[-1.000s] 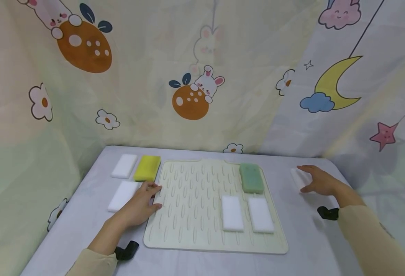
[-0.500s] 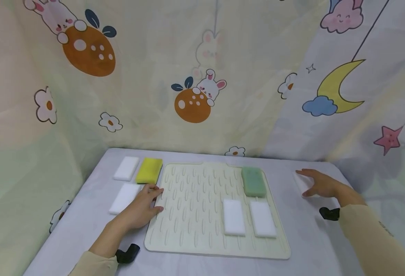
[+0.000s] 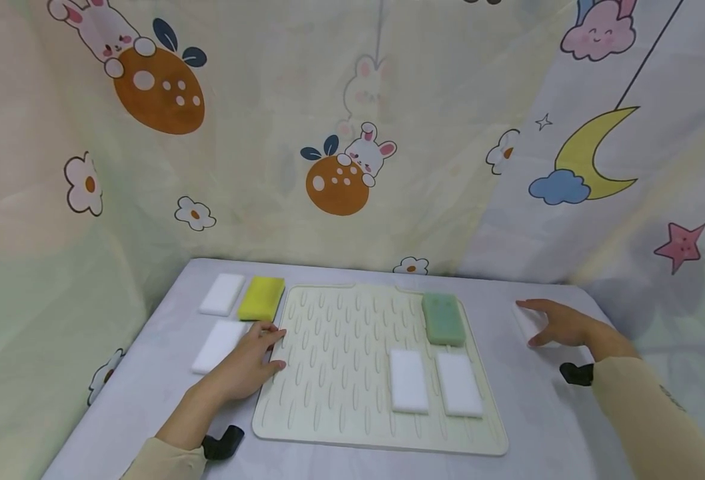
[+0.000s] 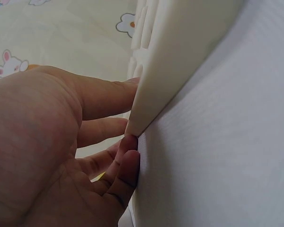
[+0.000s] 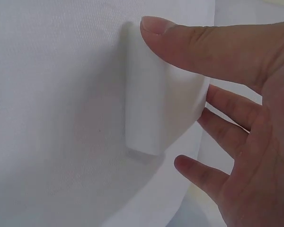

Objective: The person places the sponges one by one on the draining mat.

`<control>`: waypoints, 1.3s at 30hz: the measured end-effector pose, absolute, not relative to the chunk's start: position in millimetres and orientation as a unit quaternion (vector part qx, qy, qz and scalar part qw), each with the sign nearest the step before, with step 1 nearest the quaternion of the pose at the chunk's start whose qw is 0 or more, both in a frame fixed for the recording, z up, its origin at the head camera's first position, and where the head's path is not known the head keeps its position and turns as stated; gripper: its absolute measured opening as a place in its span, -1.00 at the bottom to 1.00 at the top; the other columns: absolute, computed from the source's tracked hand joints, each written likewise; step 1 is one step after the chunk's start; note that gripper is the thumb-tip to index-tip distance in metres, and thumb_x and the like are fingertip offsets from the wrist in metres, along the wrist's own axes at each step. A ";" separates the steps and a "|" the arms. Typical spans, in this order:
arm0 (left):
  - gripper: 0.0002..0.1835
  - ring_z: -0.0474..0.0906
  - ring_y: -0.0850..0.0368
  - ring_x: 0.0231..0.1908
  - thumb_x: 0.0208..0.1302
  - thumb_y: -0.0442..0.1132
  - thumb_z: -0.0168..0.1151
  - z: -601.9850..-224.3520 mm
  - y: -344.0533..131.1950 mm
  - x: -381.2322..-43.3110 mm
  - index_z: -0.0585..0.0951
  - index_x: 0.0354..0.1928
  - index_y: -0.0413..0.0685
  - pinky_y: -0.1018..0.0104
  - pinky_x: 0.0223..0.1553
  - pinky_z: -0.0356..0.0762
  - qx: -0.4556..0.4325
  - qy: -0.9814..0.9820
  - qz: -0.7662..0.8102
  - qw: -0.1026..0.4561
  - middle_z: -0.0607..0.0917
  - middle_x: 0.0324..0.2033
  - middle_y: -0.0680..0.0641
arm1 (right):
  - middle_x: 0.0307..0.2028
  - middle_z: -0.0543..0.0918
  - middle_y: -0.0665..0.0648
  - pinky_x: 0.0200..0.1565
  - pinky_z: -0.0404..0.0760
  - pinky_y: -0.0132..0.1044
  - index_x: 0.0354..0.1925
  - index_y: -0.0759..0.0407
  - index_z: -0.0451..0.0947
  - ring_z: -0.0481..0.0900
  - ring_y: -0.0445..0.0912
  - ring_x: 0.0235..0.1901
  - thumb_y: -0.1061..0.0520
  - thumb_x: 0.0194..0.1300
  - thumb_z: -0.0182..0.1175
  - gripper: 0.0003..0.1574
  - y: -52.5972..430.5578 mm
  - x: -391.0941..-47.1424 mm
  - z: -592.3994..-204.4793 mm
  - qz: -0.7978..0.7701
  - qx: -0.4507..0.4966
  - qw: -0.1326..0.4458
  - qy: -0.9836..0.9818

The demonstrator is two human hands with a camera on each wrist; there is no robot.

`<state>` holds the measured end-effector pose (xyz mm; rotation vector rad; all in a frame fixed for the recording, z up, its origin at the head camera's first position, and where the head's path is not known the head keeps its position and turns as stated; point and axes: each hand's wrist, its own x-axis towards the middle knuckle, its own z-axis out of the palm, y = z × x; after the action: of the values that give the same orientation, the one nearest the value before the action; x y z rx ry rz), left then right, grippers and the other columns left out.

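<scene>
Mat (image 3: 334, 393), cream with raised ribs, lies flat across the middle of a white table (image 3: 547, 420). Well apart from it, to the right, is a white block (image 5: 146, 94), partly covered by the right hand (image 3: 565, 325). That hand pinches the block: thumb on its near side, two fingertips at its far side, a lower finger held off it. Whether the block rests fully on the table cannot be told. The left hand (image 3: 244, 367) lies loosely, thumb and fingertips touching the mat's left edge. On the mat's right half are a green block (image 3: 443, 320) near the far corner and, nearer the person, two white pieces (image 3: 409, 381) side by side with a gap between.

For handling, an even, light squeeze looks best, since the block seems soft and could dent or slip from a one-sided grip. Setting the fingertips squarely opposite the thumb would help stop it twisting. Gentle pressure from the left hand should be enough; a sideways push could skew the mat.
</scene>
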<state>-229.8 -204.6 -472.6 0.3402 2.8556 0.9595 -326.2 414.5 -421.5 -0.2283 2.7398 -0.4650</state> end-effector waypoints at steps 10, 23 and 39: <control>-0.29 0.41 -0.08 0.33 0.38 -0.23 0.37 -471.8 -204.1 -230.3 0.37 0.50 -0.27 -0.12 0.39 0.39 0.109 0.940 0.317 0.059 0.32 0.40 -0.19 | 0.50 0.10 0.60 0.31 0.21 0.55 0.58 0.25 0.13 0.09 0.60 0.42 -0.11 0.01 0.61 0.35 417.8 -331.5 -422.5 -0.141 -0.091 0.177 0.970; -0.30 0.33 -0.13 0.39 0.38 -0.23 0.36 -472.6 -205.0 -231.3 0.37 0.49 -0.27 -0.16 0.42 0.35 0.112 0.942 0.312 0.057 0.31 0.41 -0.20 | 0.47 0.12 0.62 0.29 0.25 0.55 0.57 0.26 0.16 0.12 0.60 0.39 -0.04 0.01 0.63 0.32 413.8 -334.9 -424.4 -0.125 -0.099 0.165 0.973; -0.31 0.35 -0.12 0.36 0.37 -0.24 0.37 -472.1 -205.2 -230.0 0.39 0.48 -0.28 -0.12 0.39 0.36 0.115 0.941 0.314 0.051 0.33 0.38 -0.19 | 0.41 0.19 0.64 0.24 0.31 0.56 0.52 0.32 0.23 0.18 0.58 0.34 0.02 0.04 0.61 0.23 409.6 -331.0 -428.8 -0.117 -0.103 0.140 0.978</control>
<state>-230.0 -205.2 -472.1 0.3496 2.8644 0.9550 -331.0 409.6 -428.8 -0.2978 2.8245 -0.3384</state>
